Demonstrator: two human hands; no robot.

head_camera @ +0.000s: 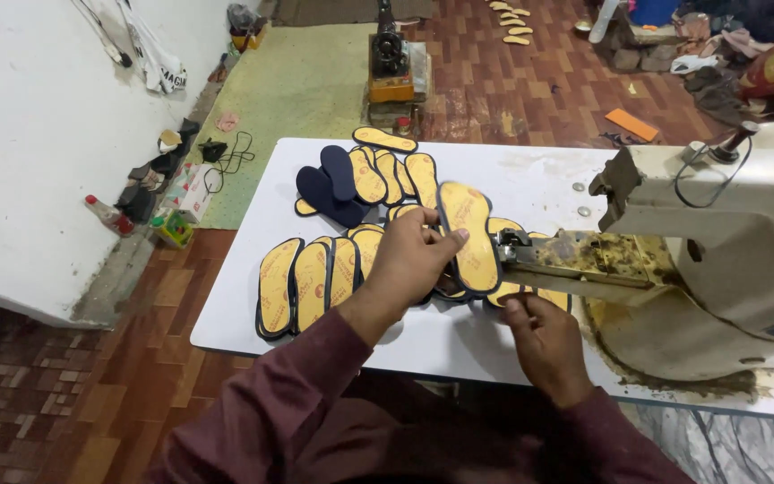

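Note:
My left hand [418,255] grips a yellow shoe insole with a dark edge [468,235], holding it upright against the arm of a worn cream sewing machine [718,251]. Below the machine's arm, my right hand [544,336] pinches the lower edge of the same insole near its bottom end. Several more yellow insoles [306,282] lie in an overlapping row on the white table [244,309] to the left. Another fan of insoles [396,175] lies farther back, with two dark blue ones [333,188] turned face down.
The machine's base fills the table's right side, stained with oil. On the brick-patterned floor stand a second small machine [391,63], scattered insoles [512,22], bottles and clutter along the white wall [150,193], and bags at the back right.

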